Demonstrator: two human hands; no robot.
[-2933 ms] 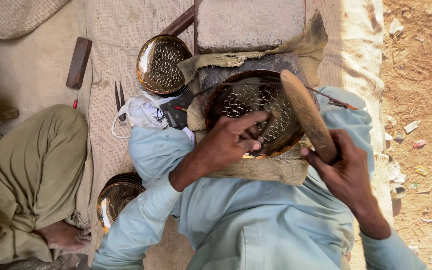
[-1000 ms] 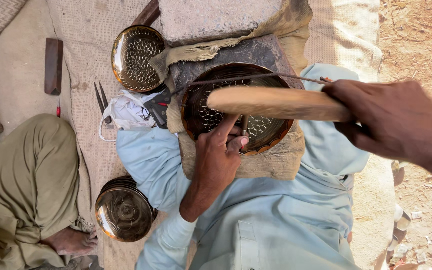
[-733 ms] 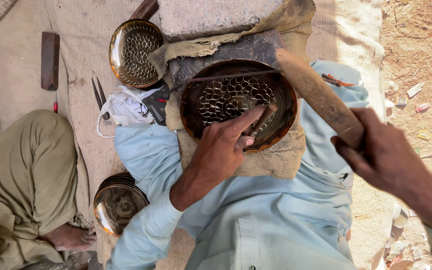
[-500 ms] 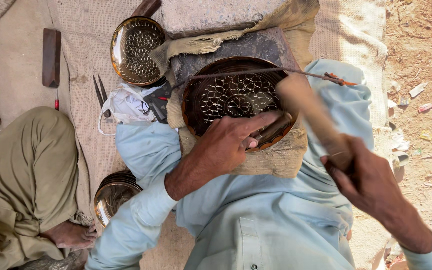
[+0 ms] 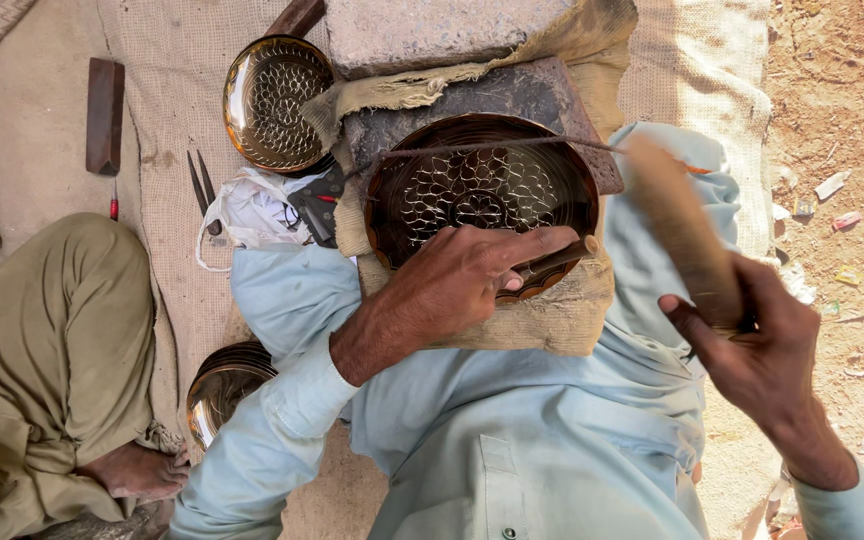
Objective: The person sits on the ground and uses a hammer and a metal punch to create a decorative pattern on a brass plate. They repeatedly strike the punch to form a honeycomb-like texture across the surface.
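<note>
Brass plate [image 5: 472,190] lies on dark block [image 5: 512,100], near rim partly hidden by left hand [image 5: 462,280]; fingers pinched together on thin punch [image 5: 562,255]. Right hand [image 5: 752,345] fisted on wooden mallet [image 5: 682,230], blurred, raised right of plate, wrist cut off at frame edge

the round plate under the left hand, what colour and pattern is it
Dark brown plate with a pale cut-out flower and scale pattern and a ringed rim; the head view shows it.

The round metal plate [image 5: 482,195] is dark brown with a pale pierced floral lattice. A second plate [image 5: 277,100] is golden with scrolling cutwork. The sleeves [image 5: 282,440] are pale blue; the neighbouring person's trousers [image 5: 52,340] are olive.
</note>
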